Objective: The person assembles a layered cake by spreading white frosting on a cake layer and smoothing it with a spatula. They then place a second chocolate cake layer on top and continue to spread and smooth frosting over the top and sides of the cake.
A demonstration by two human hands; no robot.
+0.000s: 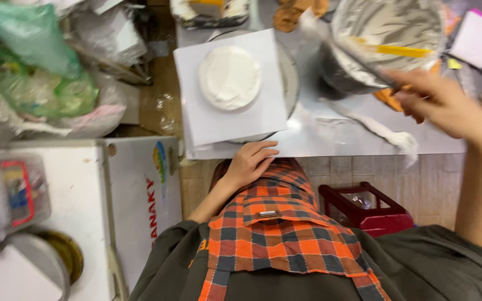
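1. The grey metal worktop (330,134) runs across the upper middle of the view, its near edge just above the person's orange, grey and white checked apron (277,223).
2. A white chest-like appliance with a flat lid (79,206) stands to the left of the person, with a clear plastic box of small items (18,192) on top and a round metal tin (57,256) at its near corner.
3. Crumpled green and clear plastic bags (34,72) are heaped at the upper left, well apart from both hands.
4. A white square board (196,106) lies on a round turntable (291,78) at the worktop's left end, and the small round cake covered in white cream (230,77) sits in the middle of that board.
5. A large steel mixing bowl smeared with white cream (386,28) stands to the right of the board, with a yellow-handled tool (397,51) lying inside it.
6. A dark red plastic stool (364,209) stands on the floor under the worktop edge, right of the apron.
7. The right hand (442,103) is raised in front of the bowl, fingers closed around the handle of a long metal palette knife (347,47) whose cream-coated blade slants up to the left, between bowl and cake.
8. The left hand (249,161) rests on the near worktop edge just below the board, fingers loosely curled and holding nothing.
9. A smear of white cream (386,134) streaks the worktop below the right hand.
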